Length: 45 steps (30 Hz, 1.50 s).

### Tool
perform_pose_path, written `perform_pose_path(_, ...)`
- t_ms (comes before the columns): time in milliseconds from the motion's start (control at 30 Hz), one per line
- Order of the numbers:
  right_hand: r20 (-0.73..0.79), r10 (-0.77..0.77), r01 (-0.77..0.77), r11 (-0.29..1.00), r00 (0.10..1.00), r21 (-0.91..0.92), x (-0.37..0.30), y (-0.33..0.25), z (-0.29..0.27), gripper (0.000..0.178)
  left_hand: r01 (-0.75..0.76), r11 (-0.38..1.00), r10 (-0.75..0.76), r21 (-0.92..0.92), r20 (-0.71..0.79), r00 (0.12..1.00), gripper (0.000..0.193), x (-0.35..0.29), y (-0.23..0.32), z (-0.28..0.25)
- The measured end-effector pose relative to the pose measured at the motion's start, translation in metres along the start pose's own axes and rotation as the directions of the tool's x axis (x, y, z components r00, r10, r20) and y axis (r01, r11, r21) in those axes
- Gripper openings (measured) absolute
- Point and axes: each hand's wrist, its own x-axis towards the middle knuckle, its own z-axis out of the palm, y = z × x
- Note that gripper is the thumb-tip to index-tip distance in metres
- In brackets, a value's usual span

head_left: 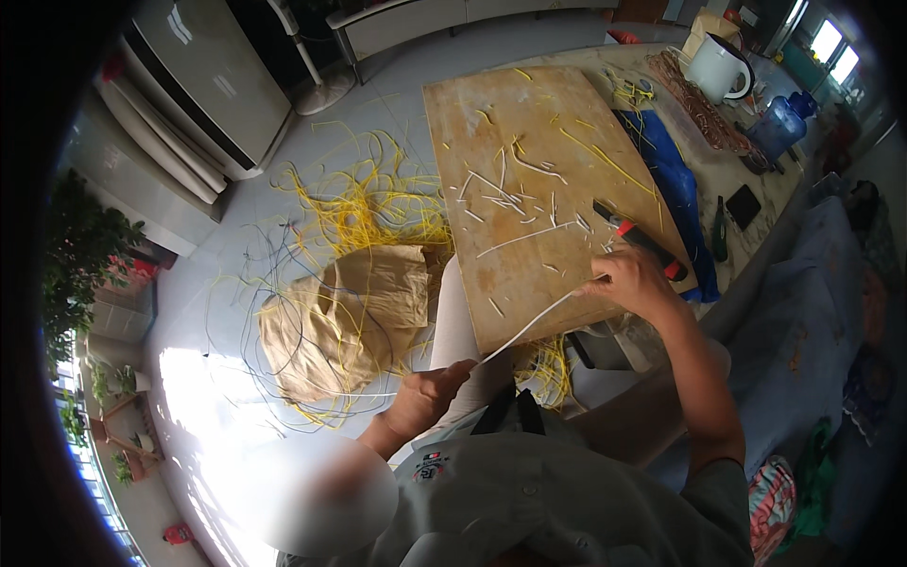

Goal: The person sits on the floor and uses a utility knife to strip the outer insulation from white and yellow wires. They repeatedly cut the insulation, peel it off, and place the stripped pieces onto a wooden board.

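A white cable [525,328] runs taut and slightly bent between my two hands. My left hand [430,392], low over my lap, is closed round it, and more of the cable trails off to the left. My right hand [635,283] pinches its other stretch above the near right part of the wooden board [543,255]. Just beyond my right hand lies a red and black hand tool [652,248], its exact kind unclear. Short white cable sheath pieces [505,200] and yellow scraps [605,156] are scattered over the board.
Tangled yellow wire [368,203] lies on the floor at the left, beside a tan sack [350,312]. Right of the board are a blue cloth [666,165], a phone-like black slab [744,207], a bundle of copper-coloured wire [694,104], a white pitcher [715,71] and a blue water jug [782,123].
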Motion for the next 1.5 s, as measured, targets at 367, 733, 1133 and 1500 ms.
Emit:
perform_pose_path(367, 0.146, -0.179, 0.133, 0.951, 0.973, 0.281, 0.020, 0.046, 0.003, 0.018, 0.102, 0.993, -0.103, 0.057, 0.028, 0.994, 0.030, -0.005, -0.014, 0.011)
perform_pose_path(733, 0.551, 0.063, -0.312, 0.875, 0.832, 0.371, 0.031, 0.054, -0.036, 0.010, -0.021, 0.999, 0.023, -0.025, 0.076, 0.997, 0.029, -0.001, -0.008, 0.001)
perform_pose_path(1133, -0.268, 0.417, -0.330, 0.890, 0.869, 0.315, 0.007, 0.085, 0.003, 0.027, 0.102, 0.977, -0.104, -0.190, 0.001, 0.995, 0.055, 0.038, 0.018, 0.011)
perform_pose_path(1500, -0.278, 0.387, -0.429, 0.897, 0.879, -0.109, -0.043, 0.072, 0.023, 0.045, 0.019, 0.976, -0.017, 0.219, -0.013, 1.000, 0.054, 0.072, 0.029, 0.031)
